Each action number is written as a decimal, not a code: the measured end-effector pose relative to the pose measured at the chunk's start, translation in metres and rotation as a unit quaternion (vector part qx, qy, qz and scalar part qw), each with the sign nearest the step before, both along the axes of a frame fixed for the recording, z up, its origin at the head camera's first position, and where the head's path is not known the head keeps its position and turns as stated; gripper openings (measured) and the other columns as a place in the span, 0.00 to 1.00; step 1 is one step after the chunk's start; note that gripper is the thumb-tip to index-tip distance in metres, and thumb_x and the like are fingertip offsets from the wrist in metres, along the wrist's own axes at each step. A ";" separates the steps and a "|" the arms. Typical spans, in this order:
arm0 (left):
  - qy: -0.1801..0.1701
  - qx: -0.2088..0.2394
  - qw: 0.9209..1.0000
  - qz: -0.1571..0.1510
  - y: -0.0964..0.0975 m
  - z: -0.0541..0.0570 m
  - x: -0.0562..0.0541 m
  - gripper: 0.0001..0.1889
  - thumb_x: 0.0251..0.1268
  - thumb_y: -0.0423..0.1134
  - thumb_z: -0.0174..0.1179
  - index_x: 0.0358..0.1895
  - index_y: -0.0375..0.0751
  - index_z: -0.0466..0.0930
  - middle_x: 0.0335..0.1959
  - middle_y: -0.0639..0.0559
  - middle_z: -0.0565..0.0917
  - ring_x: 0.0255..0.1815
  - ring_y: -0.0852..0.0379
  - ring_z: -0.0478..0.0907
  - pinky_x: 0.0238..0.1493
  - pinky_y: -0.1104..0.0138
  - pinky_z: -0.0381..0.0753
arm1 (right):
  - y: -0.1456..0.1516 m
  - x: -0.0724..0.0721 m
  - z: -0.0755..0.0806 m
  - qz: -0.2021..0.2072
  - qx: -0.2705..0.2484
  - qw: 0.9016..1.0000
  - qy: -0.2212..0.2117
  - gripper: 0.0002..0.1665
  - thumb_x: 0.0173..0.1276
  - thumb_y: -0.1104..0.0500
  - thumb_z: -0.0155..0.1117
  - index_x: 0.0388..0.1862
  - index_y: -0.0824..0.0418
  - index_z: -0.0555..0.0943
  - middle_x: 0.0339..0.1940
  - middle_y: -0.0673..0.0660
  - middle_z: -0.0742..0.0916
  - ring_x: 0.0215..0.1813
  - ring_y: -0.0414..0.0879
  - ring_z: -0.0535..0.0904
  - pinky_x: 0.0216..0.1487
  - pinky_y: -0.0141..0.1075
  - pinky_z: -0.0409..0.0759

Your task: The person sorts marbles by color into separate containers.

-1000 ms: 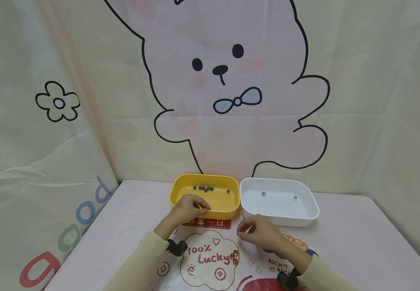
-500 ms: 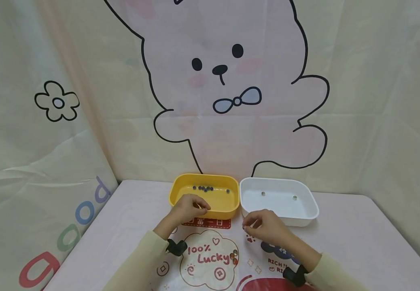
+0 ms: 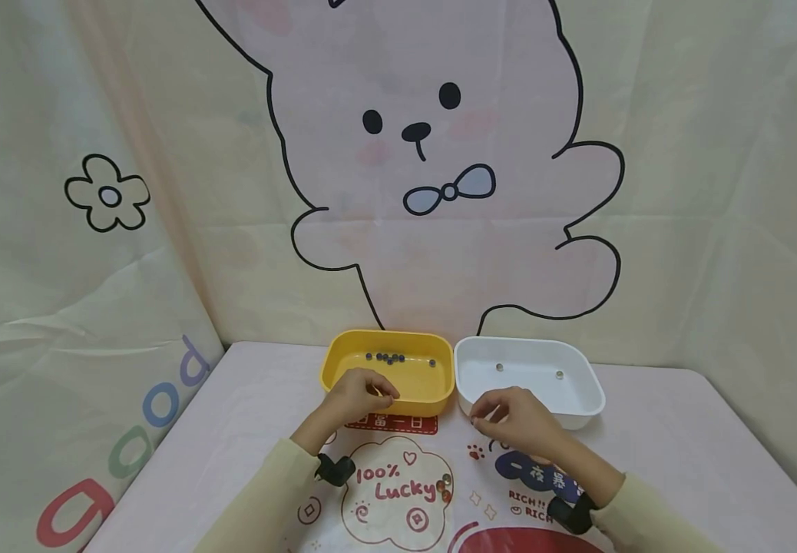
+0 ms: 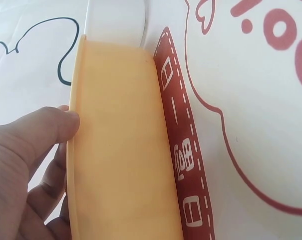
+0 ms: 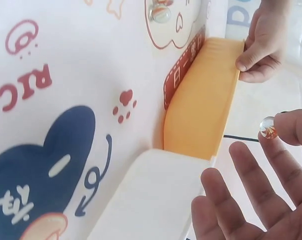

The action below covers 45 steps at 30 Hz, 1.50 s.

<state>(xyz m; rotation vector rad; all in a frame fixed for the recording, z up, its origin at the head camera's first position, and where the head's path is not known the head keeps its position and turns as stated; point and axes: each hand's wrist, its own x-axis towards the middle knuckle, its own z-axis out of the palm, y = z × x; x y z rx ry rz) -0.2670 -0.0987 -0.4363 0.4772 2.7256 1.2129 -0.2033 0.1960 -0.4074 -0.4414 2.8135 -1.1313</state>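
My left hand [image 3: 358, 393] pinches the near rim of the yellow tray [image 4: 121, 135], thumb outside and fingers over the inner side. Several small dark marbles [image 3: 389, 359] lie inside that tray. Between thumb and index fingertip, my right hand [image 3: 519, 421] pinches a clear glass marble [image 5: 267, 127] with orange and white swirls; its other fingers are spread. This hand is at the near left edge of the white tray [image 3: 578, 357], overlapping its wall in the head view. Two pale marbles sit in the white tray, one a left marble [image 3: 499, 367], one a right marble [image 3: 560, 375].
A few orange and clear marbles [image 3: 444, 485] lie on the printed table cover [image 3: 385, 530], in front of the trays. Both trays stand side by side near the back. A curtain [image 3: 689, 230] with a cartoon animal hangs behind the table.
My right hand has moved right and away from me, from the table in front of the trays to the white tray's near edge. My left hand has stayed at the yellow tray.
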 end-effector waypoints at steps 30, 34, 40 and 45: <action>0.009 -0.035 0.999 0.014 0.005 0.008 0.006 0.03 0.58 0.44 0.68 0.34 0.55 0.87 0.31 0.63 0.82 0.36 0.57 0.74 0.39 0.66 0.75 | 0.029 -0.013 0.023 -0.012 0.041 0.996 0.075 0.07 0.60 0.54 0.70 0.36 0.52 0.86 0.39 0.51 0.87 0.37 0.43 0.80 0.32 0.29 0.79; 0.010 -0.053 0.998 0.022 0.007 0.008 0.006 0.02 0.57 0.45 0.68 0.34 0.56 0.87 0.30 0.63 0.81 0.36 0.57 0.74 0.41 0.65 0.76 | 0.034 -0.017 0.024 -0.017 0.045 0.996 0.080 0.06 0.60 0.54 0.69 0.35 0.51 0.86 0.40 0.52 0.87 0.38 0.44 0.79 0.33 0.30 0.78; 0.028 -0.072 0.997 0.020 0.008 0.010 0.007 0.02 0.58 0.44 0.67 0.34 0.55 0.87 0.30 0.63 0.81 0.35 0.58 0.74 0.41 0.65 0.77 | 0.040 -0.021 0.026 -0.030 0.054 0.994 0.089 0.04 0.60 0.55 0.69 0.35 0.51 0.86 0.38 0.52 0.87 0.37 0.45 0.79 0.34 0.32 0.77; 0.051 -0.095 0.994 0.013 0.010 0.012 0.009 0.03 0.59 0.44 0.66 0.34 0.54 0.88 0.29 0.63 0.80 0.35 0.59 0.74 0.40 0.67 0.77 | 0.044 -0.024 0.027 -0.031 0.050 0.994 0.090 0.05 0.61 0.55 0.69 0.35 0.52 0.86 0.37 0.53 0.87 0.36 0.45 0.79 0.33 0.32 0.77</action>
